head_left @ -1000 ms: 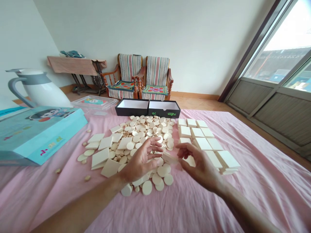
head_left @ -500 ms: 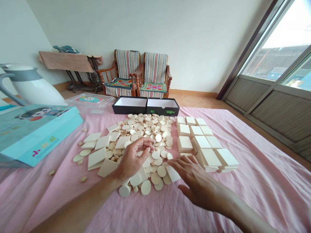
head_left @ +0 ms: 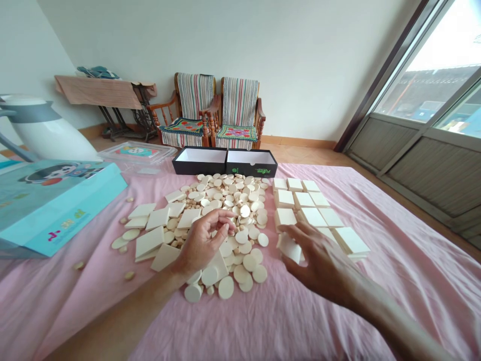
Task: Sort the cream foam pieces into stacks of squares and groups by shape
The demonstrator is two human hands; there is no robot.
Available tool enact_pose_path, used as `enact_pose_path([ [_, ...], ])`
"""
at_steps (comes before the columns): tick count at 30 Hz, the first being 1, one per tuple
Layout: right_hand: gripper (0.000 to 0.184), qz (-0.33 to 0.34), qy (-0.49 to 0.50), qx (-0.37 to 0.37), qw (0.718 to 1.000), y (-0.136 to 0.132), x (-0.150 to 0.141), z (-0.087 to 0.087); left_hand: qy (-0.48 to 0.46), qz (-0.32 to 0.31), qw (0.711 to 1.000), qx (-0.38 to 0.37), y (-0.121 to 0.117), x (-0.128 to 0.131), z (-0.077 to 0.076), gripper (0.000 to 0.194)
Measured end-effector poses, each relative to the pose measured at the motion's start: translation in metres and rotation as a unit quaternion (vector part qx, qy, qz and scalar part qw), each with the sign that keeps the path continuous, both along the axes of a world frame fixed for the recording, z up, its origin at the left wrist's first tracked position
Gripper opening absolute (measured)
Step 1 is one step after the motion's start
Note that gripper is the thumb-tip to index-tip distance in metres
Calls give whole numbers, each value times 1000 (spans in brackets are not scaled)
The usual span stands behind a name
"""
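Observation:
Over the pile of pale wooden discs hovers my left hand, its fingers loosely curled, with nothing visible in it. Square wooden tiles lie among and beside the discs, mostly on the pile's left. My right hand grips a square wooden tile between thumb and fingers, at the near end of the left row of stacks. Those stacks of square tiles stand in rows to the right of the pile; my right hand hides part of the nearest ones.
Two joined black boxes with white insides stand behind the pile. On the left are a light-blue box, a white jug and a clear plastic case. Loose wooden bits lie on the pink cloth.
My right hand has taken the square tile from the pile's right edge and carried it up and right to the stacks. My left hand has barely moved.

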State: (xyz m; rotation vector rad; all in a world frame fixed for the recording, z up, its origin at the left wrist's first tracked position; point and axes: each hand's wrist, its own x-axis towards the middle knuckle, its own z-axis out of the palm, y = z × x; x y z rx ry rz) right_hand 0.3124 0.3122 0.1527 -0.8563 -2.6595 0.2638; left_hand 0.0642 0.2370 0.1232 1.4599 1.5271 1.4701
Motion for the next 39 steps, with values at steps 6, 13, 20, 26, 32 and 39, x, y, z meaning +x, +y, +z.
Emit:
enact_pose_path([
  [6, 18, -136, -74, 22, 988, 8, -9, 4, 5, 1, 1000, -1, -1, 0, 1, 21],
  [13, 23, -180, -149, 7, 972, 15, -27, -18, 16, 2, 1000, -1, -3, -1, 1, 20],
  [20, 35, -204, -131, 51, 969, 13, -23, 0, 29, 7, 1000, 6, -1, -4, -4, 18],
  [26, 22, -150, -53, 48, 986, 4, -28, 7, 123, 39, 990, 59, -3, -2, -2, 16],
  [32, 10, -1, -40, -7, 999, 26, -71, 3, 171, 179, 958, 144, 2, -32, 5, 18],
  [39, 26, 101, -123, 38, 986, 74, -168, 7, -24, 296, 944, 148, 17, -75, -10, 18],
])
